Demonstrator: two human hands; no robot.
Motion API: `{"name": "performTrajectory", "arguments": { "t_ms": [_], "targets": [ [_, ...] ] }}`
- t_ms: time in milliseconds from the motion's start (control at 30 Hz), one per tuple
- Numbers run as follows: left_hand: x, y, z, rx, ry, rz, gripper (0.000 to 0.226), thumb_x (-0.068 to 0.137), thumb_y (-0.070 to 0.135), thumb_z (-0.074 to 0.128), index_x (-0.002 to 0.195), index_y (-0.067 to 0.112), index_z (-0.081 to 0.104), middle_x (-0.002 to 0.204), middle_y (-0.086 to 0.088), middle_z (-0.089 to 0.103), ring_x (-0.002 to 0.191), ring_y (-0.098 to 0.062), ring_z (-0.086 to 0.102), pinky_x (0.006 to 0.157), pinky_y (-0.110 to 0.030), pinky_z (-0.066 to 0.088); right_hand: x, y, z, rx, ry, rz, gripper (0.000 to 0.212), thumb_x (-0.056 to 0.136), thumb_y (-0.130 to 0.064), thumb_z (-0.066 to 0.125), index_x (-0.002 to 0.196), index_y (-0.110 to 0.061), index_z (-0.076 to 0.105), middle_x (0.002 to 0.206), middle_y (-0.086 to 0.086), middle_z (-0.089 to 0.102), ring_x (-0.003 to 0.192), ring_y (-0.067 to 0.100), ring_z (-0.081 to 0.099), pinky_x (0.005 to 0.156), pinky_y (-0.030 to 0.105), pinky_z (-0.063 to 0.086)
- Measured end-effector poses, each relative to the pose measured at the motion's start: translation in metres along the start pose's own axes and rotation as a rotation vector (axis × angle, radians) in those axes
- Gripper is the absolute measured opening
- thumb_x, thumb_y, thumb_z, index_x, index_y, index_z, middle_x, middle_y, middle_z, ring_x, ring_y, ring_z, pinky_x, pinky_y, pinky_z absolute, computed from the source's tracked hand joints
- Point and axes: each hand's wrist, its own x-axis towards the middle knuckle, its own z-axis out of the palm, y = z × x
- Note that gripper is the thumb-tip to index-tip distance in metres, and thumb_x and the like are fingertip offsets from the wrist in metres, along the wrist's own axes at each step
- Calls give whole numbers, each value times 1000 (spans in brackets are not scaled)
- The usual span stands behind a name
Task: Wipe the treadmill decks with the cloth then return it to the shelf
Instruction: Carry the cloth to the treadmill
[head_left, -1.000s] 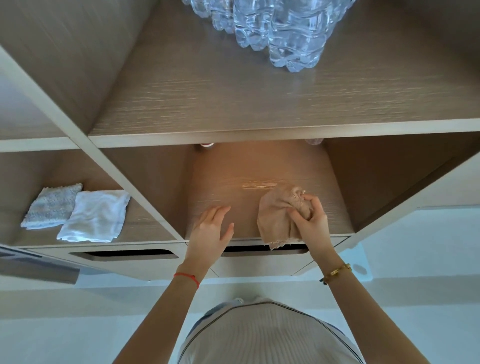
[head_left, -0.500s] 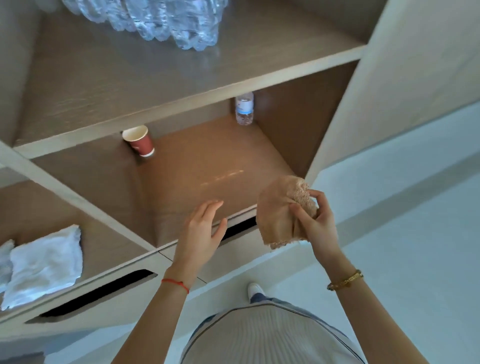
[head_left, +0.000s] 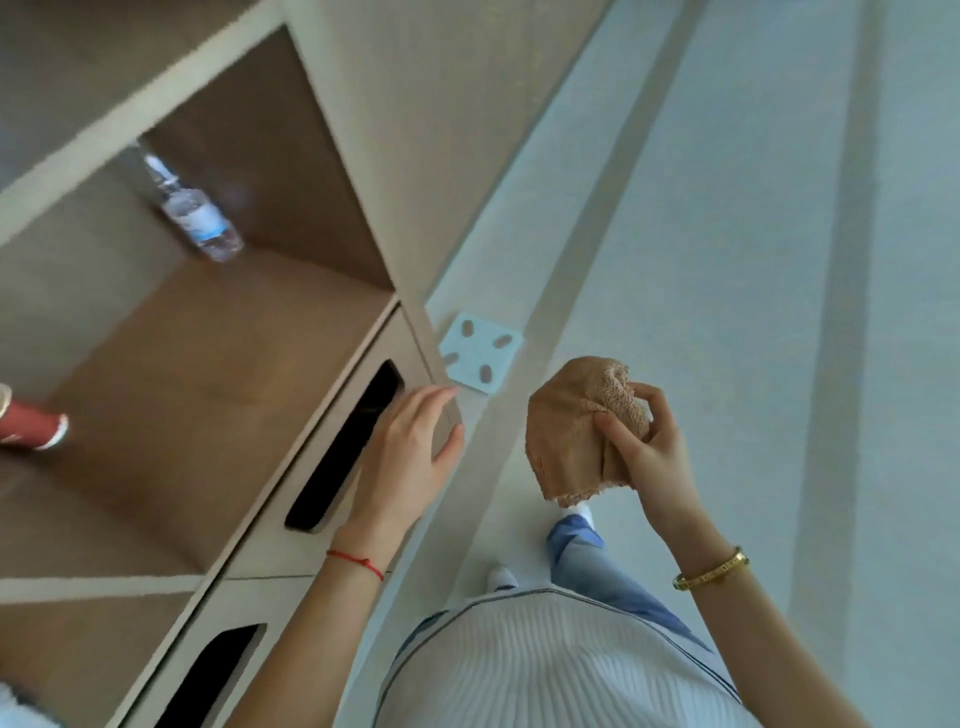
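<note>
Tan cloth (head_left: 576, 436) hangs bunched in the right hand (head_left: 644, 447), whose grip pinches its top, just right of the shelf (head_left: 208, 374). The left hand (head_left: 410, 457) hovers empty, fingers loosely spread, by the shelf's front edge. Held only at one bunched corner, the cloth could slip and drop to the floor (head_left: 727, 234).

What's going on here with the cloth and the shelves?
A person stands beside a wooden shelf unit, holding a bunched tan cloth in the right hand. The left hand is open and empty, near the drawer front. A water bottle and a red paper cup sit inside the shelf.
</note>
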Motion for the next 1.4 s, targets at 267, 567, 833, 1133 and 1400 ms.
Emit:
{"name": "performTrajectory", "arguments": {
  "t_ms": [267, 567, 833, 1133, 1400],
  "targets": [
    [58, 97, 77, -48, -191, 293, 35, 92, 16, 66, 126, 7, 63, 126, -5, 64, 119, -24, 59, 103, -43, 45, -25, 12, -122, 116, 389, 35, 27, 89, -15, 68, 111, -26, 57, 80, -1, 71, 74, 12, 67, 57, 29, 55],
    [117, 269, 188, -130, -304, 571, 35, 90, 13, 67, 124, 6, 64, 124, -7, 65, 117, -26, 60, 104, -41, 46, -38, -4, -297, 230, 706, -35, 29, 89, -12, 67, 113, -23, 55, 81, 3, 67, 76, 18, 61, 67, 37, 52],
    [143, 417, 276, -201, -420, 734, 36, 92, 16, 65, 127, 9, 62, 127, -5, 63, 122, -22, 56, 107, -35, 42, -51, -9, -437, 309, 893, -44, 27, 90, -12, 66, 105, -33, 55, 76, -6, 67, 73, 15, 61, 59, 35, 51],
    [181, 545, 372, -208, -557, 876, 37, 93, 17, 63, 129, 8, 61, 128, -6, 63, 121, -22, 57, 106, -35, 43, -24, -3, -556, 361, 1085, -18, 35, 74, -33, 71, 106, -37, 56, 82, -2, 68, 76, 16, 61, 63, 35, 49],
    [252, 682, 480, -231, -614, 952, 38, 95, 19, 61, 132, 11, 59, 131, -4, 61, 124, -20, 54, 107, -38, 42, 43, -13, -708, 405, 1202, -71, 31, 87, -16, 70, 111, -28, 56, 89, 7, 65, 81, 22, 58, 69, 41, 47]
  ]
}}
